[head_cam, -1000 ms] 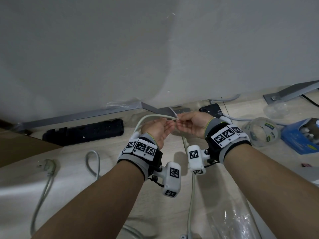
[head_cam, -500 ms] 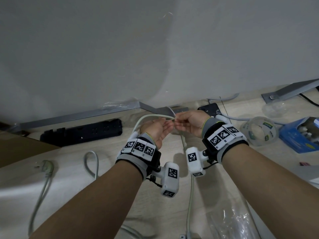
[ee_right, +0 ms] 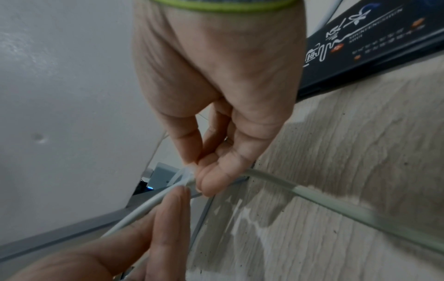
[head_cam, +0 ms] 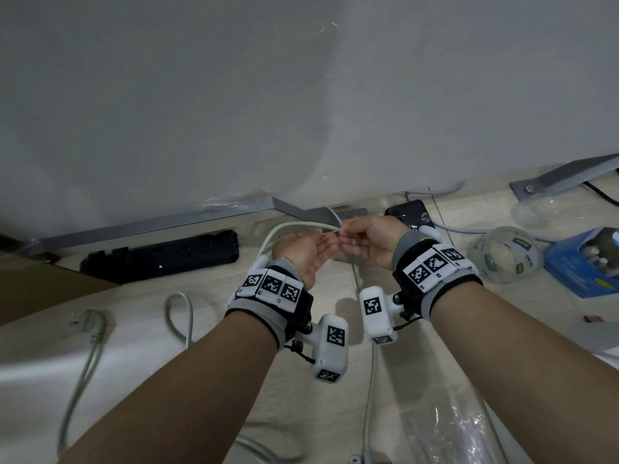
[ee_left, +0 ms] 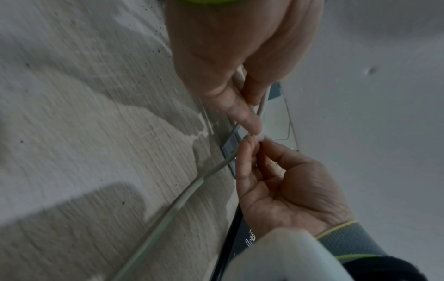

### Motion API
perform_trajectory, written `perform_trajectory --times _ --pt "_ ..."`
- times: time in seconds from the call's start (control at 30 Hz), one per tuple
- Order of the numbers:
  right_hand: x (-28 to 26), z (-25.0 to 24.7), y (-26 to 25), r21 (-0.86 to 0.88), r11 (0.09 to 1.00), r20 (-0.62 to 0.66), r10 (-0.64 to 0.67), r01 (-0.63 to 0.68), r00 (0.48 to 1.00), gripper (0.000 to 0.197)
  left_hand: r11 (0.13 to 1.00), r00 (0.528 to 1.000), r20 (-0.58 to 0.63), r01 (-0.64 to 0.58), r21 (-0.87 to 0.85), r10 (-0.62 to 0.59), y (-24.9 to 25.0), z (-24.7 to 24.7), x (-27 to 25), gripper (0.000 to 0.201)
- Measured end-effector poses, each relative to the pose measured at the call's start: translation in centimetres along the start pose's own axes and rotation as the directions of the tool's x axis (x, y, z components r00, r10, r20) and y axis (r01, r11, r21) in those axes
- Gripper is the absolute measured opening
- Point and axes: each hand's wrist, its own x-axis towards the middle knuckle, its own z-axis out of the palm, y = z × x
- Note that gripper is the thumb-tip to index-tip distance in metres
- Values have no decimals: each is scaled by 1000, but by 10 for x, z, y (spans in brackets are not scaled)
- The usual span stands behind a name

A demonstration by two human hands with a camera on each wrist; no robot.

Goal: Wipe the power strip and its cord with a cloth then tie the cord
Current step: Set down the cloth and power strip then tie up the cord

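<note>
Your left hand and right hand meet above the floor, each pinching the pale cord where a thin white tie crosses it. The black power strip lies on the floor to the left, against the wall. Risk, as a judgement: the tie is slender and held only by fingertips; if either pinch loosens, its end may slip free and the gathered cord may spring open. The head view alone shows the strip and the plug. The right wrist view alone shows the tie lying against the cord at your thumb.
</note>
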Motion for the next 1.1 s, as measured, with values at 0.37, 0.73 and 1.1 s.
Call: perform_trajectory --times 0.37,0.73,1.1 --pt "-2 0 1 10 1000 5 -8 8 1000 10 1000 1000 0 -3 3 3 -1 0 -2 21" --pt "-1 -2 -1 -9 1000 -2 -15 15 1000 8 1000 1000 -12 -9 -11 8 -1 1 0 19" --pt "-4 0 3 -84 993 -38 -92 88 995 8 999 999 -35 -35 -38 34 -2 4 -2 17"
